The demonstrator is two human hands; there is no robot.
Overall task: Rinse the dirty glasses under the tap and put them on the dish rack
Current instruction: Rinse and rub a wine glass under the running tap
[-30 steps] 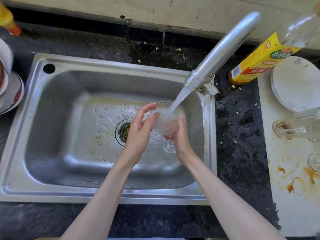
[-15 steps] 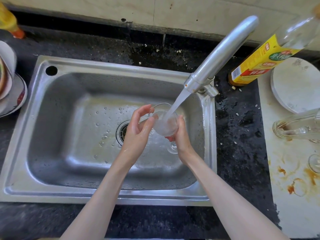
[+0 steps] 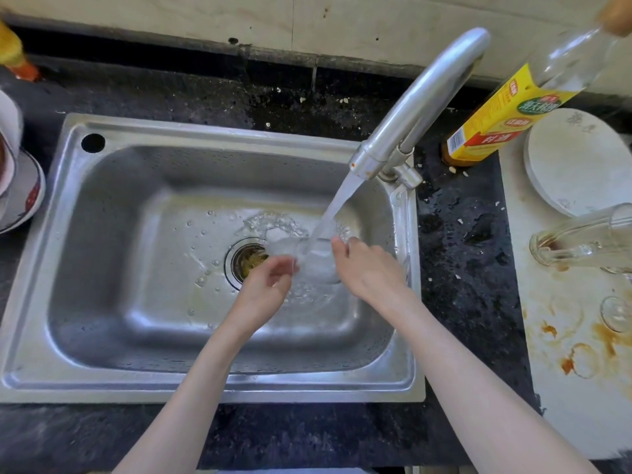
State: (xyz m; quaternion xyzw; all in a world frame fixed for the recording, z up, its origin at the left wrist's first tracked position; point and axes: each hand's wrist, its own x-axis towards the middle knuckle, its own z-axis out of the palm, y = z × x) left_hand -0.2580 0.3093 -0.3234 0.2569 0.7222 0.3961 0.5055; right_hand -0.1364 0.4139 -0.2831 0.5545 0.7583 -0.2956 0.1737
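Note:
A clear glass [image 3: 313, 260], tipped on its side and blurred by water, sits under the running stream from the steel tap [image 3: 420, 107] above the sink [image 3: 143, 381]. My right hand [image 3: 369, 268] grips it from the right, fingers over its top. My left hand [image 3: 270, 280] touches its left end with curled fingers. Two dirty glasses wait on the stained white board at the right: one lying on its side [image 3: 578, 241], another [image 3: 615, 313] at the frame edge.
A yellow-labelled bottle [image 3: 506, 111] and a white plate [image 3: 574, 159] stand behind the board [image 3: 554, 405]. Stacked bowls [image 3: 17, 186] sit left of the sink, an orange bottle [image 3: 13, 56] at the far left. The drain [image 3: 246, 261] holds food scraps.
The glass has tipped from upright to its side and dropped lower. My right hand has come over its top; my left hand has slid down to its left end.

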